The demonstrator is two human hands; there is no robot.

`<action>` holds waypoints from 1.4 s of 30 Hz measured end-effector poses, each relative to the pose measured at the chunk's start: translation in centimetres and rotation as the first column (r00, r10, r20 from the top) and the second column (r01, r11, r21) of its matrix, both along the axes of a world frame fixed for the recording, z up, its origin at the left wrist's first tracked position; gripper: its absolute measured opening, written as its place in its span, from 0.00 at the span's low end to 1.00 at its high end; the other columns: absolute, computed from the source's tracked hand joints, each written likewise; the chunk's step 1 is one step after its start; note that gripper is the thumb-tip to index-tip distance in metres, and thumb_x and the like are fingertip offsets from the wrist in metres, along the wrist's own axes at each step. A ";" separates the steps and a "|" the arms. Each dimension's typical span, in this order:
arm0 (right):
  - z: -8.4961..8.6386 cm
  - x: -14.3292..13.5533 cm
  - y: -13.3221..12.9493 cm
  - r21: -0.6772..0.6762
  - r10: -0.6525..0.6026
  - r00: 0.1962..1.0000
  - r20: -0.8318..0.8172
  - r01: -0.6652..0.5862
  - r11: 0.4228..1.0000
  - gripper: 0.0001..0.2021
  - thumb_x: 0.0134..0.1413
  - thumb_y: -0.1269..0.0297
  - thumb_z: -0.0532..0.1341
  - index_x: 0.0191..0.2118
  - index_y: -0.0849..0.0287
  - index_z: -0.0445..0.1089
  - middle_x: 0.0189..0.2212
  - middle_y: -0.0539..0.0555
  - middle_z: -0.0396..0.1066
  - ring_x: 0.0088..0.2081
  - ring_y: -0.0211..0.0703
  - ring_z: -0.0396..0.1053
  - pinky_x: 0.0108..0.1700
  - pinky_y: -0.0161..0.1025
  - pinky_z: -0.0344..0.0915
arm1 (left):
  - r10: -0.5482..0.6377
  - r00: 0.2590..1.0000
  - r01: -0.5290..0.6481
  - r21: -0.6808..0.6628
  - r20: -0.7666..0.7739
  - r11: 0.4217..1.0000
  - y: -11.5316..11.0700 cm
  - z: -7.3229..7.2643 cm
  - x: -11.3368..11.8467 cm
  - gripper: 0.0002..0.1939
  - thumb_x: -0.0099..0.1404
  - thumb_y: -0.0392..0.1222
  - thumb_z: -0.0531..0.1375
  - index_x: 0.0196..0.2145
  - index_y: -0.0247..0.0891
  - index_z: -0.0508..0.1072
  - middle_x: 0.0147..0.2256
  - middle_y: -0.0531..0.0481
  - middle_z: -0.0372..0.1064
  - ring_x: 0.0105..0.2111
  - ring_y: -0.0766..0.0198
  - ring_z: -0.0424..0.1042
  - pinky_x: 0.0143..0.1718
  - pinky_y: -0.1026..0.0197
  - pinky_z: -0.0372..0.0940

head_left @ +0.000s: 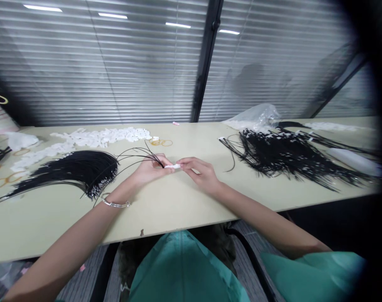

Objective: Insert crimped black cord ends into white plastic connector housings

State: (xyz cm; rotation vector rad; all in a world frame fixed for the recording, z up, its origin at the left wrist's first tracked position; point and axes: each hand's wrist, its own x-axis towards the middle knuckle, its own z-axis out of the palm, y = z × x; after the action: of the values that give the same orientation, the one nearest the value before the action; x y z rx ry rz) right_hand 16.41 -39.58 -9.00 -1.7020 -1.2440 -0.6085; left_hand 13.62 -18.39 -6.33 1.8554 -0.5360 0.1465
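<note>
You had room over the table [184, 205] at front centre; a bundle [80, 167] blocked your left, a heap [272, 155] your right, white pieces [112, 135] the back left.

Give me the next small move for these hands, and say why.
Probably the right hand should gently press the white connector toward the black wires: it pinches one end, the wires converge beside the other in the left hand, and their seating looks unclear.

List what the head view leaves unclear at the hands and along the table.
In the head view:
White piece: too small for detail, partly covered by the left hand and right hand.
Black strands at the left hand: uncountable where bunched.
Striped object: cut by the left edge.
Table: right end lost in darkness.
</note>
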 end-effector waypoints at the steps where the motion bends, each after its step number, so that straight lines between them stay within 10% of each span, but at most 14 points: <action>1: -0.1 0.0 0.0 -0.007 -0.005 1.000 0.008 0.005 1.000 0.08 0.55 0.76 0.56 0.37 0.57 0.67 0.43 0.54 0.70 0.45 0.36 0.69 0.47 0.38 0.70 | 0.009 1.000 -0.009 0.024 0.021 1.000 0.0 0.1 0.0 0.11 0.55 0.45 0.65 0.29 0.33 0.75 0.29 0.50 0.64 0.30 0.69 0.65 0.32 0.66 0.61; 42: -0.5 -0.6 0.3 0.040 -0.150 0.983 0.106 0.146 0.988 0.08 0.54 0.77 0.56 0.37 0.58 0.68 0.42 0.54 0.71 0.44 0.36 0.71 0.46 0.36 0.72 | 0.139 0.977 -0.153 0.073 0.162 0.986 -0.6 0.3 -0.6 0.12 0.54 0.48 0.65 0.33 0.38 0.78 0.34 0.47 0.70 0.33 0.65 0.71 0.32 0.66 0.66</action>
State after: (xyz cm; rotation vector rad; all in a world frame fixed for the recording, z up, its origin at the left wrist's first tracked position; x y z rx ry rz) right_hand 15.84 -39.26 -9.49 -1.7648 -1.1830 -0.8160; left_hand 13.04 -18.99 -6.06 1.9772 -0.5200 0.3760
